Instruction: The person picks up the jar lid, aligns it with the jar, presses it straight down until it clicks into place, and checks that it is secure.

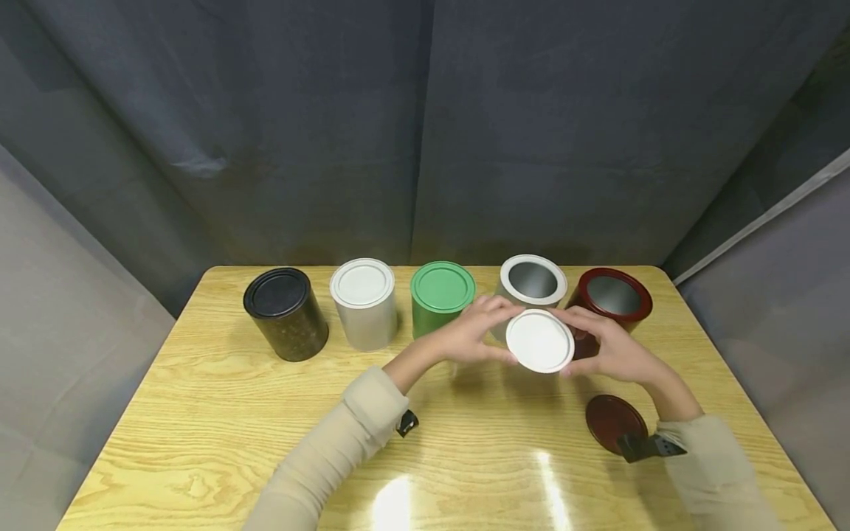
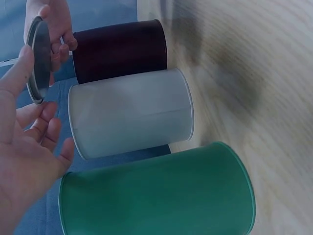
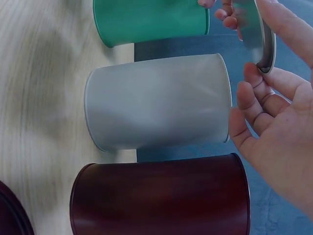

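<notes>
Between both hands, a round white lid is held by its edge, its flat top facing the head camera. My left hand pinches its left side with thumb and fingers, and my right hand pinches the right side. In the left wrist view the lid shows its metallic underside. Just behind it stands an uncovered white can, its dark metal inside visible. To the right of that is an uncovered dark red can, close to my right hand. A green can with its lid on is near my left hand.
A dark red lid lies flat on the wooden table by the right wrist. Farther left along the back stand a lidded white can and a lidded black can. A grey curtain hangs behind the table.
</notes>
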The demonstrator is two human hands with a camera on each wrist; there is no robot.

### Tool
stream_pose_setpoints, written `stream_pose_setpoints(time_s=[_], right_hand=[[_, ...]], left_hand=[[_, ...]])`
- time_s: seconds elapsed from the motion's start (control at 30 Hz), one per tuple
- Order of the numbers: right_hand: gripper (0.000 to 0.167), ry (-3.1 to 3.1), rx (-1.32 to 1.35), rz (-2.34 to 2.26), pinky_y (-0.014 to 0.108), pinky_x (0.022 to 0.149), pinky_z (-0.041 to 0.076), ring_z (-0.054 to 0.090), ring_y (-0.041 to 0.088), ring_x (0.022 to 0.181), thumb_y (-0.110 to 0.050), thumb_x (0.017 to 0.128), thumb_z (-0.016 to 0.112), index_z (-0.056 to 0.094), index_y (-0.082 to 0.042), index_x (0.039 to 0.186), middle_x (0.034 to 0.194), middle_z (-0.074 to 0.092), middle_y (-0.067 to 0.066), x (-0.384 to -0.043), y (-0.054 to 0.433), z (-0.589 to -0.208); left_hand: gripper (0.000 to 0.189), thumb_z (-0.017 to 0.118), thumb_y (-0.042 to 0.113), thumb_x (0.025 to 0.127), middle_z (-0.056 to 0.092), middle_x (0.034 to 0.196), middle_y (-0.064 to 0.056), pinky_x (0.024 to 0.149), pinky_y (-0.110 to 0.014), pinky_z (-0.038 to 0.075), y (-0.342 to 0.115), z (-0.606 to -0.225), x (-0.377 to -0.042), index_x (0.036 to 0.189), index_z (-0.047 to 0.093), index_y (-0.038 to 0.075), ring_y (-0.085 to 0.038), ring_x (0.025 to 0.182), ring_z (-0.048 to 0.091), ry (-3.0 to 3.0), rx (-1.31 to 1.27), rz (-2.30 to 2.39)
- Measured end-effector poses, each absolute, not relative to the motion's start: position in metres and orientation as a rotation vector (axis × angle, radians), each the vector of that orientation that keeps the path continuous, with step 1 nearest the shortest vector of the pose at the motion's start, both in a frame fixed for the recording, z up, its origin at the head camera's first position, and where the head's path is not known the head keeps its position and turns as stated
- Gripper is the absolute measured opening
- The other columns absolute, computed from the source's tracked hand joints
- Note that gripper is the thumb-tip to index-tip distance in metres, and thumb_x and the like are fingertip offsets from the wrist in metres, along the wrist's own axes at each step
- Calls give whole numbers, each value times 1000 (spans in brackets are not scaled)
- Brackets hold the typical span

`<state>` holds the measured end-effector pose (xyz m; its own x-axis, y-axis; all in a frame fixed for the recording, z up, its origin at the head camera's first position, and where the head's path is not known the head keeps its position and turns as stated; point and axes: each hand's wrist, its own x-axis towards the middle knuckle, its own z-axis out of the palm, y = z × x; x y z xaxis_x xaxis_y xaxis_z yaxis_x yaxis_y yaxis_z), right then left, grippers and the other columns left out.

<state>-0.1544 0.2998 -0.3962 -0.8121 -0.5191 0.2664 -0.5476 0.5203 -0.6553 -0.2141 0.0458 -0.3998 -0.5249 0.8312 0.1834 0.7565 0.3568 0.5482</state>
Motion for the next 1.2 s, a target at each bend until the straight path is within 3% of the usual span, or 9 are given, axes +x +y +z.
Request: stream_pose_setpoints(time_s=[0.43, 0.73, 0.93, 1.2], right_hand=[[81, -2748, 909, 1082, 32, 76, 40, 44, 5, 97, -12, 63, 83, 45, -1, 133, 114, 50, 9, -170, 303, -379], [80, -2735, 881, 1142, 23, 75, 43, 46, 2, 97, -6, 66, 80, 40, 1, 135, 114, 49, 10, -179, 305, -369], [79, -2706, 887, 1265, 16, 78, 41, 45, 2, 102, -1, 67, 78, 38, 2, 136, 123, 44, 13, -185, 307, -363], [77, -2708, 911, 1178, 22, 72, 44, 49, 10, 87, -2, 66, 79, 42, 2, 134, 106, 50, 4, -201, 314, -359]], left_hand=[[75, 75, 29, 75, 43, 128, -7, 101, -32, 23, 46, -382, -225, 137, 39, 5, -22, 120, 31, 2502, 1456, 947], [69, 76, 26, 74, 49, 124, -7, 96, -30, 28, 48, -373, -233, 132, 45, 6, -20, 116, 36, 2531, 1450, 1060], [63, 76, 28, 75, 52, 115, -6, 88, -26, 32, 51, -373, -240, 128, 50, 6, -18, 105, 40, 2590, 1446, 1084], [62, 74, 30, 77, 51, 122, -5, 89, -28, 32, 56, -369, -249, 129, 50, 8, -20, 109, 40, 2640, 1412, 1066]])
